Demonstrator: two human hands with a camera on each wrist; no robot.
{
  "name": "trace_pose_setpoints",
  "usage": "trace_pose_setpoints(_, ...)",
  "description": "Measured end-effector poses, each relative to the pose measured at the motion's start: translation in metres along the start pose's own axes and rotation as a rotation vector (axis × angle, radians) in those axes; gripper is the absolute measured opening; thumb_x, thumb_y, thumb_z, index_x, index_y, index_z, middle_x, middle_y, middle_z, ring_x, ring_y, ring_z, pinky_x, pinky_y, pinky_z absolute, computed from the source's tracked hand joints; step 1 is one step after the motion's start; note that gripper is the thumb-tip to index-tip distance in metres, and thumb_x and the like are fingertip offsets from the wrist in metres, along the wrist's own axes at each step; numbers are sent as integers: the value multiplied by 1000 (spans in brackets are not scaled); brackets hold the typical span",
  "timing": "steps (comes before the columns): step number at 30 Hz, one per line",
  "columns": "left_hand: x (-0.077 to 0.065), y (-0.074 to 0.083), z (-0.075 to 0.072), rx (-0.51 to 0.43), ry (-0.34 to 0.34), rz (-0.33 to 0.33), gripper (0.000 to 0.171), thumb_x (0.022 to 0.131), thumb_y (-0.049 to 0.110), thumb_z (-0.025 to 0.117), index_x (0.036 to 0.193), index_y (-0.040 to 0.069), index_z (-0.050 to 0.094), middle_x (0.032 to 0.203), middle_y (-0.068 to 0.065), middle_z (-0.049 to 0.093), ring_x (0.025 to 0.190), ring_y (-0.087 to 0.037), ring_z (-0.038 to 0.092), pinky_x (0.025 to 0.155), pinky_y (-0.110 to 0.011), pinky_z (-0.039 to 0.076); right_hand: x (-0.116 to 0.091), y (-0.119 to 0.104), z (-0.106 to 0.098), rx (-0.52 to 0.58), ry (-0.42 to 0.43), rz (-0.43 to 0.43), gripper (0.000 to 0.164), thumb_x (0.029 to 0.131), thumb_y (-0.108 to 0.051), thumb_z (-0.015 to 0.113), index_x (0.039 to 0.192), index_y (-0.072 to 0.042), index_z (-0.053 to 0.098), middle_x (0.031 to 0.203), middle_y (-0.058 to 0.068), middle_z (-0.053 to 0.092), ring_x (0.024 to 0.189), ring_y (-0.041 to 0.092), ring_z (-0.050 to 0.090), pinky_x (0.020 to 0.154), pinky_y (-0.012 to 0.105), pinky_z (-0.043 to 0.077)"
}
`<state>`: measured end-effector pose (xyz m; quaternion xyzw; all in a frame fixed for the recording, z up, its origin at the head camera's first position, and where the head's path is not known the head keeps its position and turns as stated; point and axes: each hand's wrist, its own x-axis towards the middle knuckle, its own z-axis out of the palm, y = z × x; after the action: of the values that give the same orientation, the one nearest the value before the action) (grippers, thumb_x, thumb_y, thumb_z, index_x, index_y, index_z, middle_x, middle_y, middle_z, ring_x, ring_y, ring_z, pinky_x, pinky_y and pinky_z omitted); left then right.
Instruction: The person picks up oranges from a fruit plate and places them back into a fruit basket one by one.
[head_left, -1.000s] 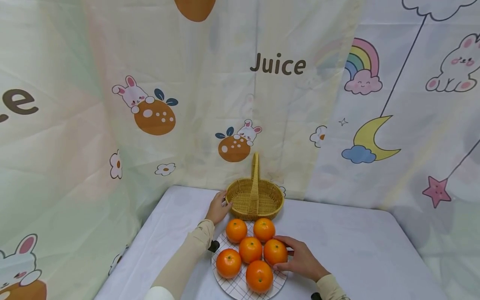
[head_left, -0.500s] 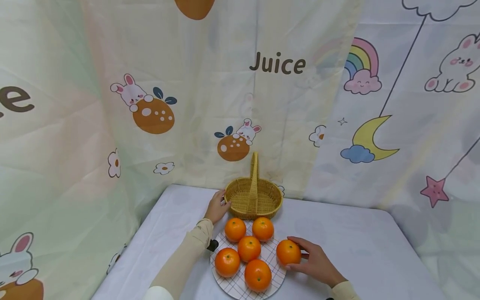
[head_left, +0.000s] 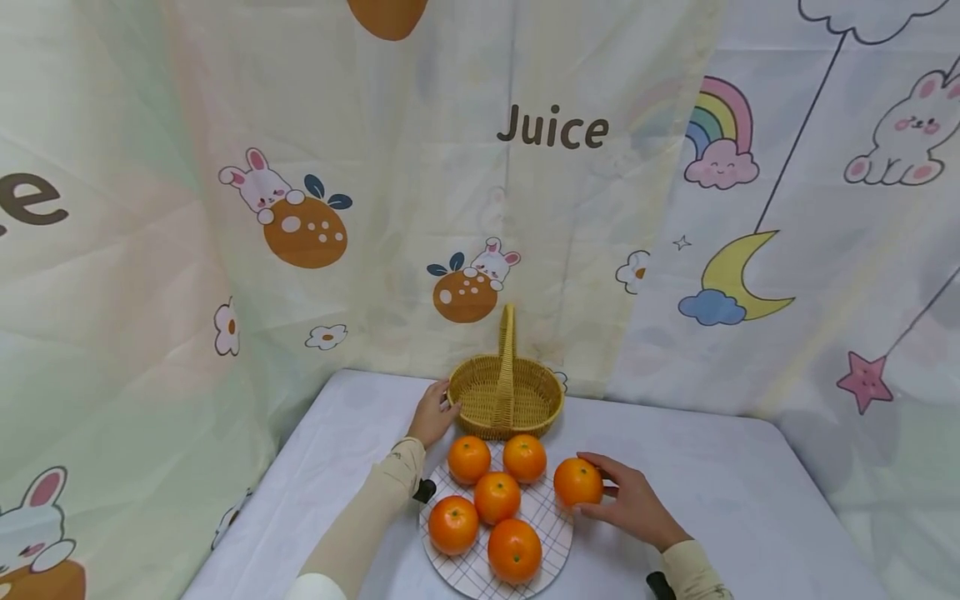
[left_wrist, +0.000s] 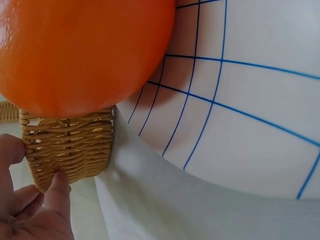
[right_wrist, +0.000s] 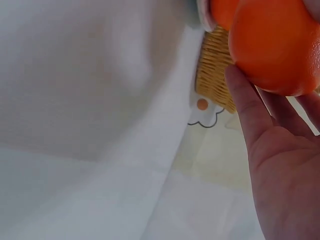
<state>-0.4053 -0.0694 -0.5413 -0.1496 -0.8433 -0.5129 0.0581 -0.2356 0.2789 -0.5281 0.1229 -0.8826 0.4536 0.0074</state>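
Note:
My right hand (head_left: 628,504) grips an orange (head_left: 577,482) between thumb and fingers, over the right rim of a round plate (head_left: 551,546) with a grid pattern. In the right wrist view the fingers reach along the underside of this orange (right_wrist: 275,47). My left hand (head_left: 435,414) holds the left side of a yellow wicker basket (head_left: 480,392) with a tall handle, just behind the plate. In the left wrist view its fingers (left_wrist: 57,195) lie against the basket's woven wall (left_wrist: 70,147). No fruit shows inside the basket. Several more oranges (head_left: 497,497) sit on the plate.
A white cloth covers the table (head_left: 697,483). Its back edge meets a printed fabric curtain (head_left: 405,250) close behind the basket. Oranges at the plate's far side (head_left: 469,459) sit right in front of the basket.
My right hand has taken the orange from the plate's right side, moved it right, away from the others, then slightly toward the back. The left hand stays at the basket.

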Motion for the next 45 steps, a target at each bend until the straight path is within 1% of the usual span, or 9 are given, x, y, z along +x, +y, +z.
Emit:
trace_pose_setpoints(2,0,0,0,-2,0,4,58,94,7,64,143,-10,39,148,-27,34,125,-44,48,98,-47,49,9,-4,-4,-6,15,3,77,70,-38,87,138,-19,54,135,3,56,116,26,57,85,29,57)
trace_pose_setpoints(9,-1,1,0,-2,-2,-15,59,94,9,64,144,-9,38,149,-25,34,127,-41,48,99,-45,48,43,-15,-19,-50,29,-49,78,72,-38,86,139,-15,53,134,5,56,109,24,59,87,34,56)
trace_pose_setpoints(15,-2,2,-1,-4,-6,-3,58,94,8,63,143,-11,38,148,-28,33,127,-43,47,99,-46,48,73,-23,-26,-56,38,-59,79,71,-41,86,138,-15,54,130,5,59,103,24,61,83,34,58)
trace_pose_setpoints(22,0,1,0,-5,-4,-24,58,95,9,63,144,-9,38,149,-25,34,128,-41,47,100,-44,47,103,-30,-28,-76,28,-32,80,71,-43,86,138,-15,54,132,5,57,105,27,60,84,38,57)
trace_pose_setpoints(25,0,2,0,0,-5,-19,58,95,9,63,144,-9,38,149,-25,34,128,-42,47,100,-45,47,111,-32,-30,-88,24,-27,81,72,-41,86,140,-13,53,133,8,56,106,29,60,84,40,57)
trace_pose_setpoints(33,-1,3,1,12,-2,-23,58,95,9,63,144,-9,38,149,-24,34,128,-41,47,100,-46,47,126,-32,-29,-91,30,-9,78,73,-41,85,138,-12,55,128,8,60,104,28,59,85,41,56)
trace_pose_setpoints(39,-1,1,1,17,7,-18,57,94,8,64,143,-10,39,149,-25,35,127,-41,48,99,-44,48,135,-32,-21,-70,19,-17,78,74,-42,84,138,-10,53,129,9,59,104,29,59,84,40,57)
trace_pose_setpoints(43,-1,1,2,5,21,-3,57,94,6,64,142,-11,40,147,-25,36,126,-42,48,99,-45,48,140,-34,-13,-63,28,-4,78,74,-42,85,139,-11,53,129,8,59,105,28,58,86,41,56)
trace_pose_setpoints(45,-2,1,4,1,15,-5,57,94,6,64,142,-11,40,147,-26,36,126,-42,48,99,-46,48,141,-34,-9,-71,29,7,78,74,-41,84,138,-10,53,127,9,60,104,28,58,87,42,55)
